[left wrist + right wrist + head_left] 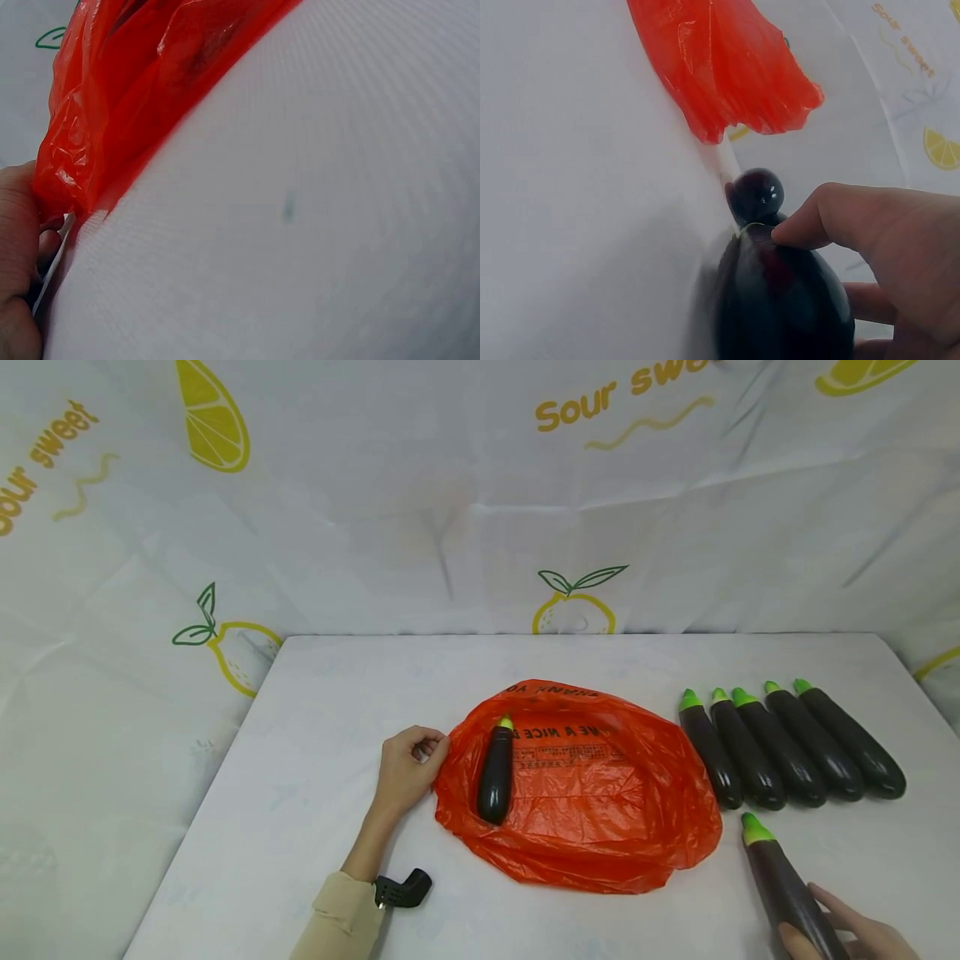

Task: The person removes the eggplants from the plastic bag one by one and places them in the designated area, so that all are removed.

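Note:
A red plastic bag [577,852] lies with its mouth spread wide on the white table, one dark eggplant [496,775] with a green tip inside it at the left. My left hand [408,768] pinches the bag's left rim; in the left wrist view the fingers [16,232] sit at the red plastic [112,97]. At the lower right my right hand [847,931] grips another eggplant [783,881] around its thick end, green tip pointing toward the bag. The right wrist view shows the thumb [817,217] on this eggplant's dark skin [780,300].
Several eggplants [780,747] lie side by side to the right of the bag, green tips away from me. Behind the white table [315,693] hangs a pale cloth [360,527] printed with lemons. A black strap device [405,889] is on my left wrist.

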Demonstrator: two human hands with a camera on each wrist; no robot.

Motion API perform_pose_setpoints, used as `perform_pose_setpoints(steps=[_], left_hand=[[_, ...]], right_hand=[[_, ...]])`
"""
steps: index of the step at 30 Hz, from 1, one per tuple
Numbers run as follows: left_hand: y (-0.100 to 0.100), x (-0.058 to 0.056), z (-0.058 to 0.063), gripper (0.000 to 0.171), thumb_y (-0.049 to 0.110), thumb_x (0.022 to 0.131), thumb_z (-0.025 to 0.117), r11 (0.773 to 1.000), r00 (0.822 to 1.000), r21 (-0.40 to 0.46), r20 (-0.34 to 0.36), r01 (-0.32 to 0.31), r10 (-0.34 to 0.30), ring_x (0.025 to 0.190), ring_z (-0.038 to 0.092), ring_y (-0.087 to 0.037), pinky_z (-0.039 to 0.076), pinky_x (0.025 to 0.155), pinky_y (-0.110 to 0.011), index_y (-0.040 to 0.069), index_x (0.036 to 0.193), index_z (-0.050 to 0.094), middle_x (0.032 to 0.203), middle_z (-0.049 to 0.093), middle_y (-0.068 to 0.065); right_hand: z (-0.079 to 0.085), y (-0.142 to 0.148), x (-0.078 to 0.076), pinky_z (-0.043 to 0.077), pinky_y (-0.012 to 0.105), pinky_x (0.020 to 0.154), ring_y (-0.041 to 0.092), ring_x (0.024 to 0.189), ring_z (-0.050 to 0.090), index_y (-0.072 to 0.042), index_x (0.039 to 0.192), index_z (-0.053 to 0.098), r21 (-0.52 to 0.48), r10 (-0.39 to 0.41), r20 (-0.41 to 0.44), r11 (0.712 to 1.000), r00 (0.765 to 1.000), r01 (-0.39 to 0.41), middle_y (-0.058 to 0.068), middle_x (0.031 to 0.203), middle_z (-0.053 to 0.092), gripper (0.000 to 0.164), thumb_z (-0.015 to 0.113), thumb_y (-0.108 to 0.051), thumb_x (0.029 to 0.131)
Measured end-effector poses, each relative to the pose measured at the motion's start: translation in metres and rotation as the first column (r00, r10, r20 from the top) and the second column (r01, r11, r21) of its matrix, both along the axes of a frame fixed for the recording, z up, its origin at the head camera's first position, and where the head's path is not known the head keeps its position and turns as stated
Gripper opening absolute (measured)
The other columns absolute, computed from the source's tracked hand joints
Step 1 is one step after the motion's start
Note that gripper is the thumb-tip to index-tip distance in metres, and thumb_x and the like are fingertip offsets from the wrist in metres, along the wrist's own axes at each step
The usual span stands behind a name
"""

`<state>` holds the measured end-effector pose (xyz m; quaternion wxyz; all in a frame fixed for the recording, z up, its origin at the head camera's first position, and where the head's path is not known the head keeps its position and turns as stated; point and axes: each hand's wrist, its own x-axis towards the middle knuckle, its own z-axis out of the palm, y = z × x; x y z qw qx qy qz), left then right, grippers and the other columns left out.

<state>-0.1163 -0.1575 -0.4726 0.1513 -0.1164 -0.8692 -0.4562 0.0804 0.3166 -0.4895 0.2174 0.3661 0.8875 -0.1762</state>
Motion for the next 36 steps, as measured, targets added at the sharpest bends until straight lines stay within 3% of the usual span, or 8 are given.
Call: perform_pose_setpoints(steps=[8, 17, 22, 36], left_hand=[[0.0, -0.001, -0.001, 0.008, 0.012, 0.091, 0.072, 1.0, 1.0, -0.01, -0.004, -0.003, 0.003, 0.068, 0.056, -0.009, 0.047, 0.061, -0.02, 0.007, 0.086, 0.076, 0.074, 0.069, -0.004], [0.001, 0.0, 0.0, 0.008, 0.013, 0.091, 0.072, 1.0, 1.0, -0.003, -0.012, 0.004, -0.004, 0.069, 0.056, -0.009, 0.047, 0.062, -0.02, 0.008, 0.086, 0.076, 0.074, 0.069, -0.004], [0.001, 0.0, 0.0, 0.008, 0.012, 0.091, 0.072, 1.0, 1.0, 0.001, -0.004, 0.006, -0.006, 0.069, 0.056, -0.009, 0.047, 0.062, -0.02, 0.007, 0.087, 0.076, 0.074, 0.069, -0.004], [0.0, 0.001, 0.0, 0.008, 0.013, 0.091, 0.073, 1.0, 1.0, 0.001, -0.006, -0.001, 0.001, 0.068, 0.056, -0.008, 0.047, 0.062, -0.02, 0.008, 0.087, 0.077, 0.074, 0.068, -0.003]], right_hand=[[-0.005, -0.003, -0.001, 0.046, 0.07, 0.095, 0.054, 0.129, 0.036, -0.006, 0.162, 0.014, 0.009, -0.064, -0.014, 0.998, 0.998, 0.064, 0.033, 0.147, 0.026, 0.11, 0.05, -0.08, 0.088], [0.005, -0.009, -0.006, 0.044, 0.07, 0.098, 0.054, 0.13, 0.033, -0.004, 0.161, 0.011, 0.0, -0.059, 0.022, 0.998, 0.998, 0.059, 0.036, 0.145, 0.023, 0.105, 0.048, -0.075, 0.093], [0.01, -0.014, -0.008, 0.041, 0.071, 0.102, 0.054, 0.13, 0.033, -0.004, 0.161, 0.013, -0.007, -0.061, -0.009, 0.998, 0.998, 0.061, 0.037, 0.145, 0.023, 0.102, 0.05, -0.071, 0.094], [0.007, -0.01, -0.009, 0.039, 0.072, 0.105, 0.055, 0.13, 0.032, -0.003, 0.161, 0.015, -0.027, -0.058, -0.044, 0.998, 0.997, 0.057, 0.037, 0.145, 0.023, 0.102, 0.053, -0.071, 0.093]])
